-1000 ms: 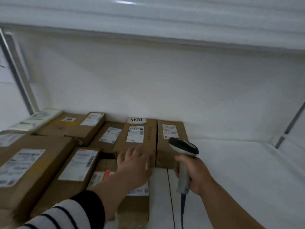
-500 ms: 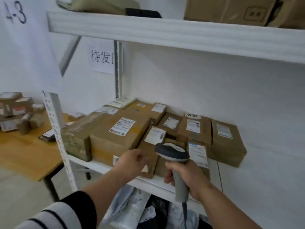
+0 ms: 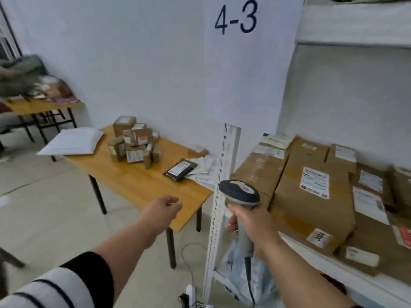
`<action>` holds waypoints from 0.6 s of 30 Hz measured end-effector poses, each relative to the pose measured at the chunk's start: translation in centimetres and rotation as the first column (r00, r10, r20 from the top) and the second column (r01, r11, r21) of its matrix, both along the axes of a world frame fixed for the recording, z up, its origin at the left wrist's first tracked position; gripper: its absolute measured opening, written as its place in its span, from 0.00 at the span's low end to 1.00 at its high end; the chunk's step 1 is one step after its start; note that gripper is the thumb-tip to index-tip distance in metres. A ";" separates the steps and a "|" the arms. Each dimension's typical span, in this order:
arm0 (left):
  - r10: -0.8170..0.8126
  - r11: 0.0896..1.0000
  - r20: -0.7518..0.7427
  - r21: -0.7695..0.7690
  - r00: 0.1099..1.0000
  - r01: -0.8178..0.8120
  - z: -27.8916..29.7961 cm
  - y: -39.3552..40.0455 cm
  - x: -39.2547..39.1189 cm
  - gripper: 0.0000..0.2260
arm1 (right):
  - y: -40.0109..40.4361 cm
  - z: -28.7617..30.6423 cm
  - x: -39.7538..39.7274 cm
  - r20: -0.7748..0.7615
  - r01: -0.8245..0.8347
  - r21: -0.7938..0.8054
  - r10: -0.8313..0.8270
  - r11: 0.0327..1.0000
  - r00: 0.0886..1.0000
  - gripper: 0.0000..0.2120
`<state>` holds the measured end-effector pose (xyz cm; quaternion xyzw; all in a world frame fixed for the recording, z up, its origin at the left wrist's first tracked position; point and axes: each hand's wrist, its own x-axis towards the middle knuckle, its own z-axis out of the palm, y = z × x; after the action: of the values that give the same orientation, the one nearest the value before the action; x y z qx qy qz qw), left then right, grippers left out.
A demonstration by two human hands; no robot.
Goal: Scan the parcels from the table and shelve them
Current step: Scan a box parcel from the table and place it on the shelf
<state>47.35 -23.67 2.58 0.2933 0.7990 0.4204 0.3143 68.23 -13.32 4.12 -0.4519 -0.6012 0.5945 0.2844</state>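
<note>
My right hand (image 3: 251,221) grips the handle of a grey barcode scanner (image 3: 241,193), its cable hanging down. My left hand (image 3: 163,208) hangs in the air over the near corner of the wooden table (image 3: 138,181), fingers loosely curled, holding nothing. On the table stands a heap of several small cardboard parcels (image 3: 133,144), a black pouch parcel (image 3: 180,169) and white mailers (image 3: 203,170). To the right, the white shelf (image 3: 355,278) carries several labelled cardboard boxes (image 3: 311,196).
A white perforated shelf post (image 3: 222,196) stands between table and shelf. A large white padded envelope (image 3: 72,141) overhangs the table's far left end. A second table (image 3: 40,105) with clutter is at the far left. Plastic bags (image 3: 244,278) and a power strip (image 3: 191,294) lie on the floor below the shelf. A "4-3" sign (image 3: 235,17) hangs above.
My view has swung left from the shelf to the table. My left hand has left the shelved boxes and now hangs empty over the table corner. My right hand still holds the scanner.
</note>
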 end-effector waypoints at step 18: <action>0.253 0.967 0.069 0.022 0.965 -0.255 1.2 0.2 -31.6 0.15 | 8.5 -0.3 -38.0 0.015 -0.264 -0.082 0.266 0.961 0.964 0.12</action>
<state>15.72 -23.45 3.75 0.1795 0.8128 0.4787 0.2793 30.27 -4.83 3.84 -0.3858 -0.6358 0.6449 0.1764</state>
